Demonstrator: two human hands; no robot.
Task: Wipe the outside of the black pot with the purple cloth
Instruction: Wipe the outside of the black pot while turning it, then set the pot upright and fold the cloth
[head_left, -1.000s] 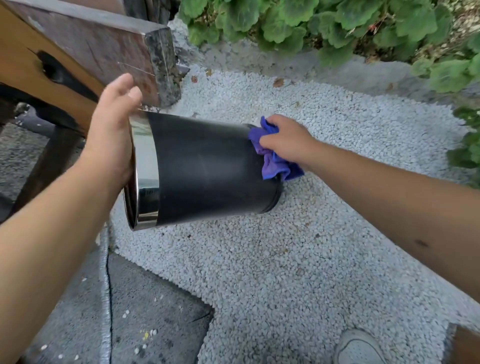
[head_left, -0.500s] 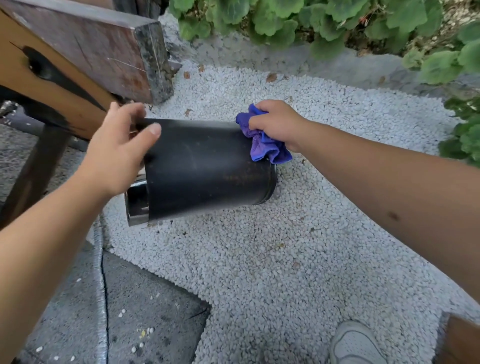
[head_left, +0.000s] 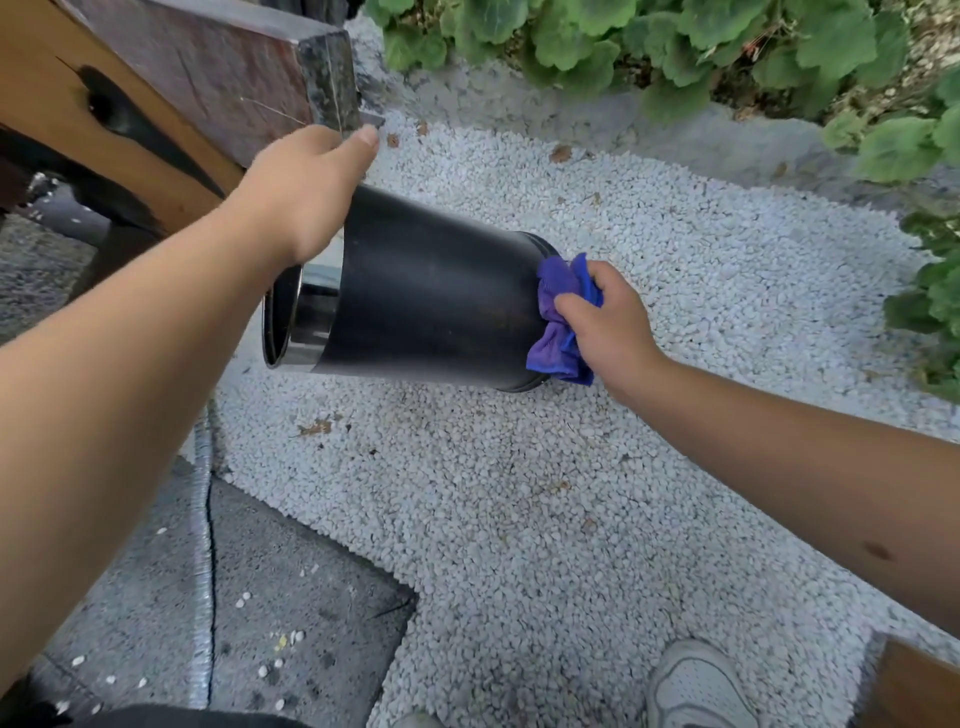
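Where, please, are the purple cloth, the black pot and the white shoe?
purple cloth (head_left: 558, 332): head view, bunched folds at the pot's base.
black pot (head_left: 436, 301): head view, middle of its side wall.
white shoe (head_left: 696, 686): head view, its upper.

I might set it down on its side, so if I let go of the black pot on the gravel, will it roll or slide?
The black pot is a smooth, slightly tapered cylinder, so on its side it would probably roll, curving rather than going straight. The loose white gravel would likely stop it quickly. Its sheen suggests a slippery surface, so the left hand probably needs a firm hold.
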